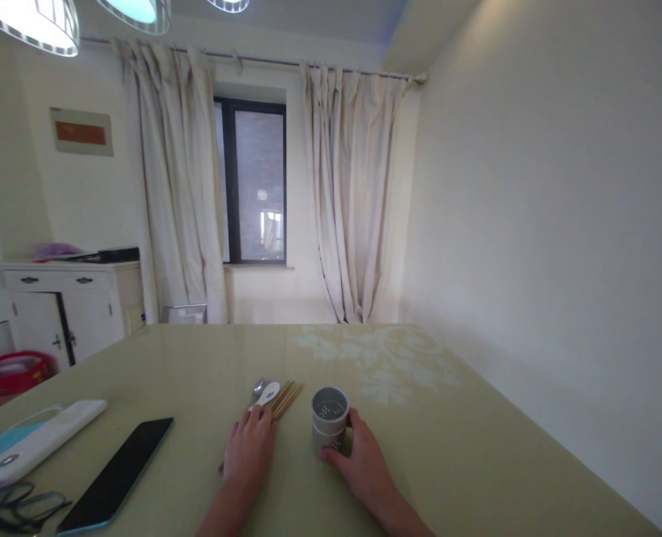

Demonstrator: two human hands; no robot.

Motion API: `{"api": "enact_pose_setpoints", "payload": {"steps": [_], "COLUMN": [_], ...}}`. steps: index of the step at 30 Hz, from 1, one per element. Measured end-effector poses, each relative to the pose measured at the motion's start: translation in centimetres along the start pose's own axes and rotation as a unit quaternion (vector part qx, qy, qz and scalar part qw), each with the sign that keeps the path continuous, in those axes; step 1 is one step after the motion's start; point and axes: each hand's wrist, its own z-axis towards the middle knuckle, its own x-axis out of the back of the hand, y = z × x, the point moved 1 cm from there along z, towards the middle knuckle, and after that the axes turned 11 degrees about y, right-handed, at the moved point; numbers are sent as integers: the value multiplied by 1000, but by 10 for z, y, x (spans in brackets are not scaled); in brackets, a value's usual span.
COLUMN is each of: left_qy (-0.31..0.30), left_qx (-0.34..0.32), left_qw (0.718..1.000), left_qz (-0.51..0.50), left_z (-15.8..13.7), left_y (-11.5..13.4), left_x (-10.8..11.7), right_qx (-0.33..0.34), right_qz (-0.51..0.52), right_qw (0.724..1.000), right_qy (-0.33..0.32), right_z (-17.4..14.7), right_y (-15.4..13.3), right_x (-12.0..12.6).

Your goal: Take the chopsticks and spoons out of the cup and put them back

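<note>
A grey cylindrical utensil holder (pixel 329 428) with small holes in its bottom stands upright on the table. My right hand (pixel 366 462) is closed around its right side, thumb at the front and fingers behind. To the left, my left hand (pixel 251 446) is curled over a bundle of wooden chopsticks (pixel 286 399), a white spoon (pixel 269 393) and a metal spoon (pixel 259 387). Their far ends stick out beyond my fingers, while my palm hides most of the rest. The bundle lies on or close to the table surface.
On the table's left lie a black-screened phone (pixel 119 471), a long white device (pixel 42 440), a light-blue item (pixel 6 447) and eyeglasses (pixel 20 507). The pale green table (pixel 207 358) meets a wall (pixel 548 261) on the right. A white cabinet (pixel 92 302) stands beyond it.
</note>
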Motion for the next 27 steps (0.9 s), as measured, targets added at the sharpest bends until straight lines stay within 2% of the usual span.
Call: {"api": "enact_pose_setpoints", "payload": {"steps": [7, 13, 19, 27], "left_qy": [25, 18, 50, 10], "left_qx": [-10, -18, -13, -4], "left_qw": [999, 999, 996, 994], "left_qz": [-28, -35, -71, -105], "left_z": [1, 2, 1, 3], "left_y": [-5, -4, 0, 1], "left_x": [-13, -8, -8, 1], "right_qx": [9, 12, 11, 11], "right_qz": [6, 4, -4, -4], "right_qw": [1000, 1000, 1000, 1000], "right_qy": [-3, -7, -8, -6], "right_z": [-1, -1, -1, -2], "right_y": [-1, -3, -2, -1], "right_x": [1, 3, 3, 4]}}
